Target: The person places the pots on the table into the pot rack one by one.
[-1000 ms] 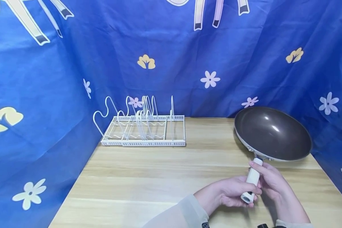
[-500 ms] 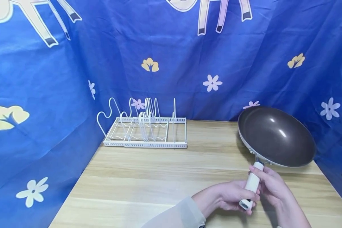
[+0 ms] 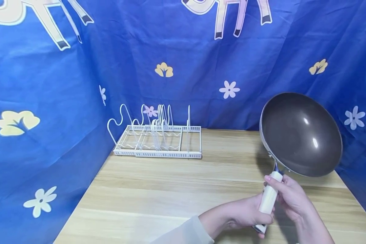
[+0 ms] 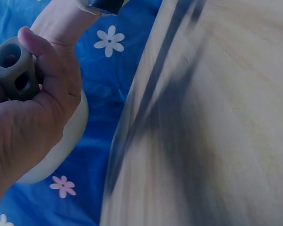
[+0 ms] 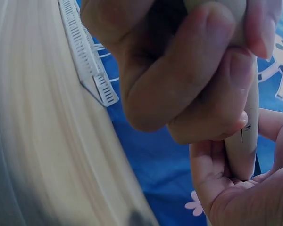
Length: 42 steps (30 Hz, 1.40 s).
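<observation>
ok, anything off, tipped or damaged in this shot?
Nothing damaged or spilled. The pan is tilted steeply in the air, both hands on its handle: left hand, right hand. The rack sits flat on the table.

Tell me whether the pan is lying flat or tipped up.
Tipped up. The pan is off the table, its dark inside facing the camera, and both the left hand and right hand grip its handle.

Rack point(image 3: 158, 140) stands on the table point(image 3: 170, 189) at ten o'clock, against the backdrop point(image 3: 48, 67). Pan point(image 3: 300, 134) sits at two o'clock, apparently clear of the table. Both hands lie at five o'clock on its handle point(image 3: 268, 200), left hand point(image 3: 247, 213) before right hand point(image 3: 292, 198).
</observation>
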### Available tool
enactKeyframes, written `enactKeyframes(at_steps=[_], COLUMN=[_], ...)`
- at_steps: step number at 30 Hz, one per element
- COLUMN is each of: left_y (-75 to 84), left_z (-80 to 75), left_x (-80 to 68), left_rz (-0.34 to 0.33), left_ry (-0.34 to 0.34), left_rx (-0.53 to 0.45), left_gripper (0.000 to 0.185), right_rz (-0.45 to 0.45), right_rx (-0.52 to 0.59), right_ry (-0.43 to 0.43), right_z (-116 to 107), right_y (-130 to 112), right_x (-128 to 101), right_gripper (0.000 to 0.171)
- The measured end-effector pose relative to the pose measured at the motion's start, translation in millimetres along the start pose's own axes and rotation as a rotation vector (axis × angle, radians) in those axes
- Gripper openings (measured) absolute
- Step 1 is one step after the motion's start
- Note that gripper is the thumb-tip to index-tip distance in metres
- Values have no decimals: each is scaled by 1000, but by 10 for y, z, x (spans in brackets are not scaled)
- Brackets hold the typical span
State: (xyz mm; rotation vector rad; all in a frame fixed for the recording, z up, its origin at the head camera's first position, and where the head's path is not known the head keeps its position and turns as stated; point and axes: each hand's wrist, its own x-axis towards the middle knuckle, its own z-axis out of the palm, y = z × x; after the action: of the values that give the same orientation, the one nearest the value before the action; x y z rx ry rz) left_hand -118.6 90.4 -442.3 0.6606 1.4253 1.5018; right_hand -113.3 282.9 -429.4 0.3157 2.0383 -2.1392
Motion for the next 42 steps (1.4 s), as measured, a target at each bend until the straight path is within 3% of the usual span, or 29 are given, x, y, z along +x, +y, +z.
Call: enactKeyframes(at_steps=[5,8,16,24,31,38,42], left_y=[51,59,-10,-61,-113,-174,-208], left_z=[22,37,55,3,-58,-163,-180], left_x=[-141,-230,-453,-662,-876,-1143,-1263], left_rz=[30,39,58,50,67,109,107], left_ry=[23,49,205,289,383,365,412], left_rx=[95,141,283,392,429,423,414], left_gripper=[66,56,56,65,61,74,66], right_rz=[-14,-30,-77,-126,-158,-128,-146], right_rx=[-30,-31,-36,-40,-59,-68,-57], right_ry=[-23,-30,-50,-128,-209,-288,-334], right_z=[91,156,377,570,789,1042,1180], right_y=[-49,-70,-92,-87,-141,-164,-164], right_x=[-65,-93,-99,-84,-77,-84,-77], right_gripper=[30,27,17,12,10,14,15])
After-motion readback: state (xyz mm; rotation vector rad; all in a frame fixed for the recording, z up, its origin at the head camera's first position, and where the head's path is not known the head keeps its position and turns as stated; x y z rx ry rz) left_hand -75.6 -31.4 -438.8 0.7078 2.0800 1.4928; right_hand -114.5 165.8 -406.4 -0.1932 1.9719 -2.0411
